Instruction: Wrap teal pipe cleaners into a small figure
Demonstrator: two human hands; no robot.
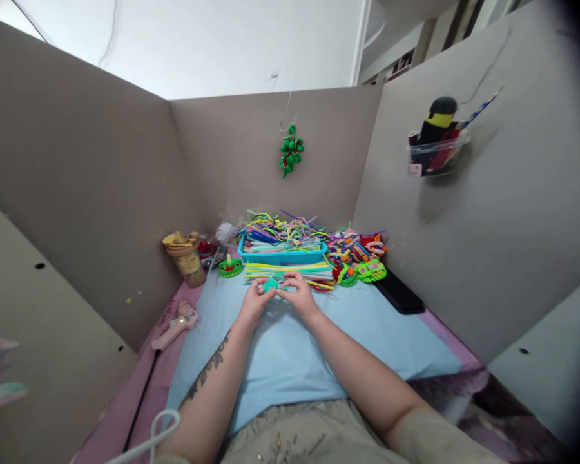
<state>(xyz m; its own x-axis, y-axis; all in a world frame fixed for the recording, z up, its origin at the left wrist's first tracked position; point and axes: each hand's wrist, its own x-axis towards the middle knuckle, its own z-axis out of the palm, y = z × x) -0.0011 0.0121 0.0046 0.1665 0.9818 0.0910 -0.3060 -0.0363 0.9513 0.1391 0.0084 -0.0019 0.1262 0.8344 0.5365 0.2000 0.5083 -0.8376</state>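
My left hand (254, 301) and my right hand (297, 294) meet over a light blue mat (290, 348), both pinching a small teal pipe-cleaner piece (270, 284) between their fingertips. Just beyond the hands lies a row of yellow and green pipe cleaners (290, 269). Behind that stands a blue tray (283, 252) heaped with mixed coloured pipe cleaners.
Grey cardboard walls enclose the desk on three sides. Finished green figures sit at the left (231, 267) and right (362, 270) of the tray. A pink glue gun (176, 327) lies at left, a cup (187, 259) behind it, a black phone (399, 294) at right. A green ornament (291, 150) hangs on the back wall.
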